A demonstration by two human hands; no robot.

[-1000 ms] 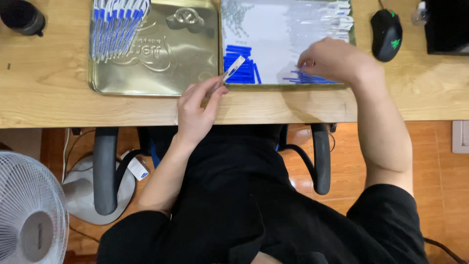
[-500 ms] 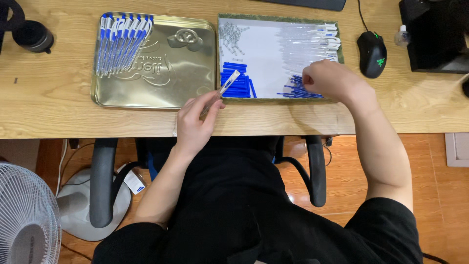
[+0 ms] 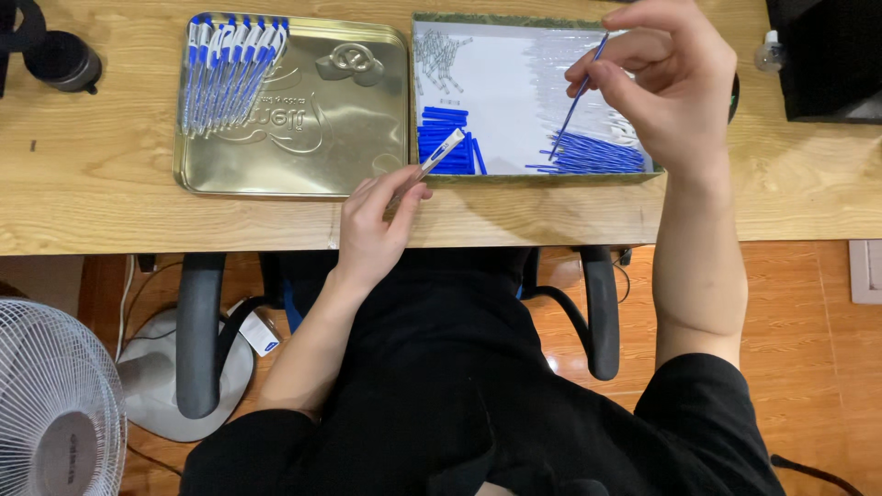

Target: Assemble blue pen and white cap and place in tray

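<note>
Right hand (image 3: 675,78) up now, lifted off the pile in the box where it lay half a second ago. Pinching one thin blue refill (image 3: 577,96) between thumb and fingers, tip slanting down toward the box. So one refill picked out and clear of the rest.

Left hand (image 3: 377,220) in much the same spot as before, at the front edge of the worktop (image 3: 92,202). Fingers closed around a clear pen tube (image 3: 432,163), its far end poking over the edge of the box. Tube and refill well apart, not yet joined.

White box (image 3: 514,83) on the right side. Inside: a heap of thin blue refills (image 3: 593,154) at the right, a bunch of short blue caps (image 3: 447,147) at the front left, and tiny metal springs (image 3: 441,55) in the back left corner.

Gold tin lid (image 3: 312,138) just beside the box, on its left. On it, a neat row of finished blue and white pens (image 3: 230,73) at the top left.

Dark cup (image 3: 60,60) far off at the left corner.
</note>
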